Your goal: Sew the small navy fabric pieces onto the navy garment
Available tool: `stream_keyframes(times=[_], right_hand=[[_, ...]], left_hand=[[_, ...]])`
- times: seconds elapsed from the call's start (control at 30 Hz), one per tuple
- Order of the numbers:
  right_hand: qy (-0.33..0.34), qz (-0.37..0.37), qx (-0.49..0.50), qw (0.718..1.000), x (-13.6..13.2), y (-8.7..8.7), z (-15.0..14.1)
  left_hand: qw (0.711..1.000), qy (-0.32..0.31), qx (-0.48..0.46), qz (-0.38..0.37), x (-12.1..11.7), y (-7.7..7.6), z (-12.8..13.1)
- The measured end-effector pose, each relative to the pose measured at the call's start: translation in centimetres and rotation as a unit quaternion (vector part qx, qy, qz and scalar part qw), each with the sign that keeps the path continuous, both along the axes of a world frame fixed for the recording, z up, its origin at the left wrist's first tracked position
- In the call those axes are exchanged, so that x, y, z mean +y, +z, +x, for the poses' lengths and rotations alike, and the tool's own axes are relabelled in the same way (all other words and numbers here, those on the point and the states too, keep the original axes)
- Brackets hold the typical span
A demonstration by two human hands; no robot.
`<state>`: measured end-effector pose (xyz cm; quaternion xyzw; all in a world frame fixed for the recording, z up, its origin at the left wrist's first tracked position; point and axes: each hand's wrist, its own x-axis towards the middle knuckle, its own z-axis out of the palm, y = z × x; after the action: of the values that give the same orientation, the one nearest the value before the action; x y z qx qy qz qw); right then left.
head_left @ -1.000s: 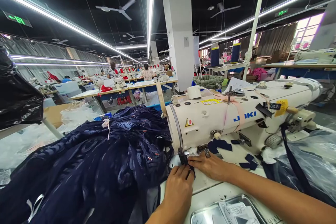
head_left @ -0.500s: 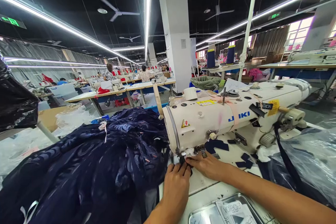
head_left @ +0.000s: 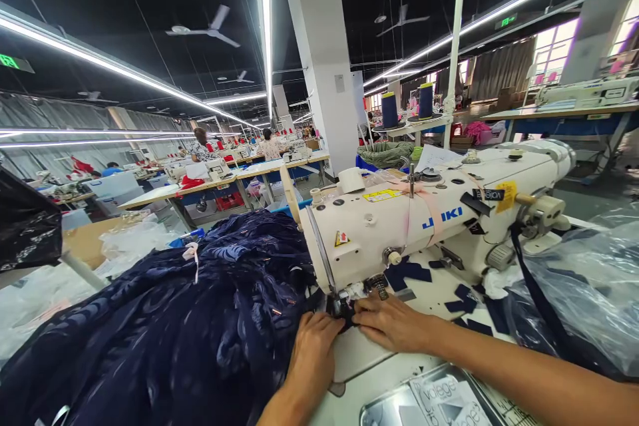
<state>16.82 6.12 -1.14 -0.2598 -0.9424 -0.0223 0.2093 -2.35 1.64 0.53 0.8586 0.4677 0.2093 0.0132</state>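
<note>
A white sewing machine with blue lettering fills the middle of the view. Below its head, a small piece of navy fabric lies at the presser foot. My left hand is closed on the fabric's left side, fingertips near the foot. From the right, my right hand pinches the fabric close to the needle area. My fingers partly hide the fabric. A large heap of navy garments lies against the machine on the left.
Dark fabric scraps lie behind my right hand on the machine bed. A metal tray with printed labels is at the front. Clear plastic lies right. Two navy thread cones stand behind. Other people work at far tables.
The camera view has shifted, moving the machine left in the picture. My left hand has slid left and my left fingers have moved around the fabric's edge. Both hands stay by the presser foot.
</note>
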Motion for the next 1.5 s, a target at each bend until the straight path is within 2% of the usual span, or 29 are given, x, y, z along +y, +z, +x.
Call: stream_keyframes(times=[0.2, 0.4, 0.83, 1.07, 1.5], right_hand=[[0.002, -0.029, 0.036, 0.999, 0.2, -0.6, -0.2], [0.045, -0.092, 0.083, 0.991, 0.5, -0.4, 0.5], [0.063, 0.053, 0.016, 0.996, 0.1, -0.4, 0.6], [0.054, 0.040, 0.025, 0.997, -0.2, -0.2, 0.3], [0.014, 0.013, 0.017, 1.000, -0.2, -0.2, 0.1]], left_hand=[[0.999, 0.036, 0.023, -0.010, -0.4, 0.0, 0.5], [0.998, 0.033, 0.033, -0.035, -0.7, -0.3, 0.8], [0.999, 0.002, 0.044, 0.006, -1.4, -0.9, 0.4], [0.997, -0.004, 0.067, -0.027, -0.9, -0.3, -0.3], [0.997, -0.001, 0.076, -0.019, -0.3, -0.3, -0.2]])
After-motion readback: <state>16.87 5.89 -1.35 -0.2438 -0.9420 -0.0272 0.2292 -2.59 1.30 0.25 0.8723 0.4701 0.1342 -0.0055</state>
